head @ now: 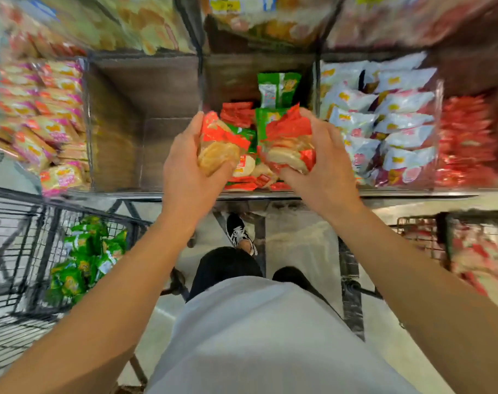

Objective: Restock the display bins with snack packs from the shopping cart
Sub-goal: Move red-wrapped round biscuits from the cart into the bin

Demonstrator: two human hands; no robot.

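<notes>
Over the middle clear-walled display bin (316, 89), both bare hands hold bundles of snack packs. The left hand (189, 169) has its fingers curled under and its thumb laid along the side of a clump of red-and-clear plastic packs of round pale crackers (219, 149), gripping them firmly. The right hand (323, 163) is wrapped in the same way round a second clump of red-and-clear cracker packs (290, 146), thumb on the far edge, fingers tucked beneath. The two clumps sit just beside each other, above the front part of the bin.

Inside that bin lie flat red packs (236, 113) and green-and-white snack packs (277, 89), one of the green ones standing against the brown back wall. The bin to the left of it, a brown cardboard-lined compartment (139, 103), shows only its walls and floor. Further left, a bin holds pink-and-orange wrapped packs (47, 115); to the right, a bin holds white-and-blue pillow packs (384, 120), and beyond it bright red packs (466, 143).

Below the shelf edge, at the left, a black wire shopping cart (31, 251) holds a heap of green snack packs (88, 260). At the right, a second wire basket (424, 231) holds red-and-white packs, blurred. The person wears a white shirt (270, 336), dark trousers and a black-and-white shoe (239, 231).
</notes>
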